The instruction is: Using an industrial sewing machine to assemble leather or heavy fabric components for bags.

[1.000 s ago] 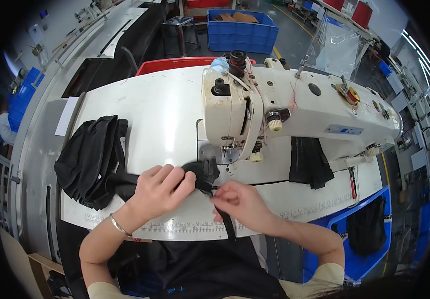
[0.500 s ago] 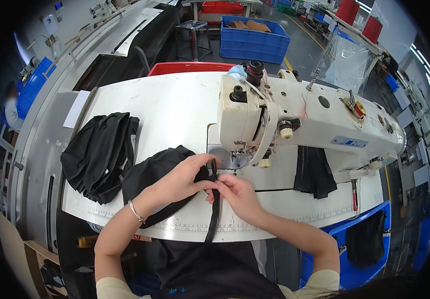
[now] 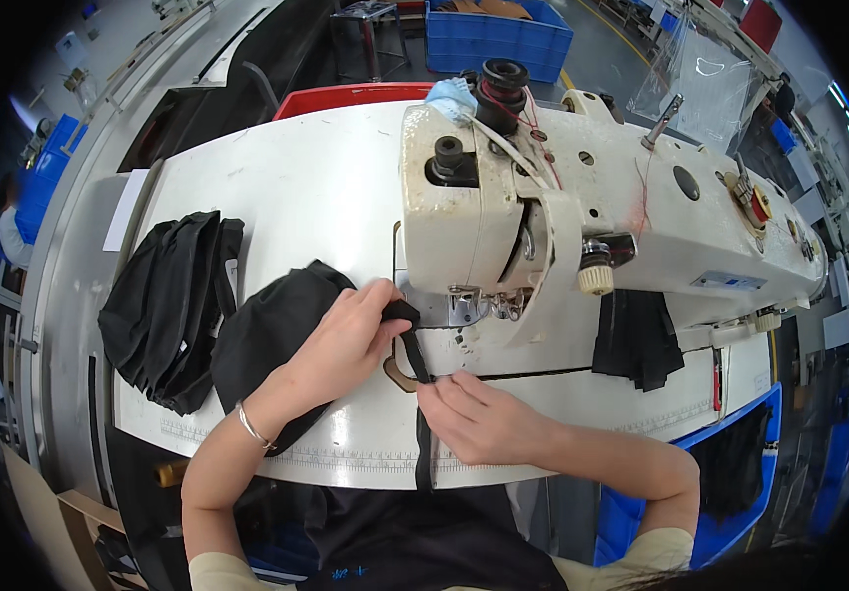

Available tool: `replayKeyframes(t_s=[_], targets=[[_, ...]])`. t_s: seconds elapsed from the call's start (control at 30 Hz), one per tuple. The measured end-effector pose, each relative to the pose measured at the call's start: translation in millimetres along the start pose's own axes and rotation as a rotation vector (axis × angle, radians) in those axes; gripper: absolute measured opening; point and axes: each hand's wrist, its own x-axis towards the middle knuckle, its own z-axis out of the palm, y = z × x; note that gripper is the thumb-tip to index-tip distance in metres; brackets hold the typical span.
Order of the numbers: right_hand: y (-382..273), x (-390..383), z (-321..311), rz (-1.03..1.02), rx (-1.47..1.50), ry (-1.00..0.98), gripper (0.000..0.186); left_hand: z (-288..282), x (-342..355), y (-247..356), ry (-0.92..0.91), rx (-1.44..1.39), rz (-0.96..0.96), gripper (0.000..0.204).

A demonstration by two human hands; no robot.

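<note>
**Feeding a black strap at the sewing machine**

Lying across the white bench (image 3: 296, 187), a narrow black fabric strap (image 3: 423, 394) runs from just in front of the presser foot back over the bench's near edge, where its tail hangs down. The left hand (image 3: 341, 345) pinches the strap's far end between thumb and fingers, close beside the needle area, while its palm rests on a rounded piece of black cloth (image 3: 267, 335) spread under the wrist. A thin silver bracelet (image 3: 252, 426) circles that wrist. The right hand (image 3: 479, 419) lies flat on the bench, its fingers pressed together and nipping the strap lower down, so the strap is held between the two hands.

Behind them stands the cream-white industrial sewing machine (image 3: 582, 207), with a dark thread spool on top. Left of the hands, a heap of folded black garments (image 3: 168, 305) sits on the bench. Another black cloth piece (image 3: 636, 340) hangs below the machine's arm on the right.
</note>
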Motion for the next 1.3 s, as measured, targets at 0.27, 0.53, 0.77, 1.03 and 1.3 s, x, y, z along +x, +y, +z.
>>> replayKeyframes(t_s=[0.27,0.53,0.77,1.03,1.3], targets=[[43.0,-17.4,3.9,0.217,-0.059,-0.203,0.04,38.8,61.4,-47.1,0.167,0.212,0.258,0.032],[45.0,-22.0,-2.4,-0.295,-0.619,-0.444,0.036,37.8,53.4,-55.0,0.08,0.229,0.198,0.04],[35.5,-23.2,-2.0,0.135,-0.015,-0.154,0.043,14.8,50.4,-24.4,0.019,0.265,0.12,0.048],[-32.6,-26.2,-31.7,-0.12,0.355,-0.052,0.038,-22.6,-85.5,18.9,-0.082,0.669,-0.09,0.057],[-40.3,-9.4,-38.8,-0.161,0.501,0.276,0.031,-60.0,-59.7,10.5,0.323,0.141,-0.206,0.027]])
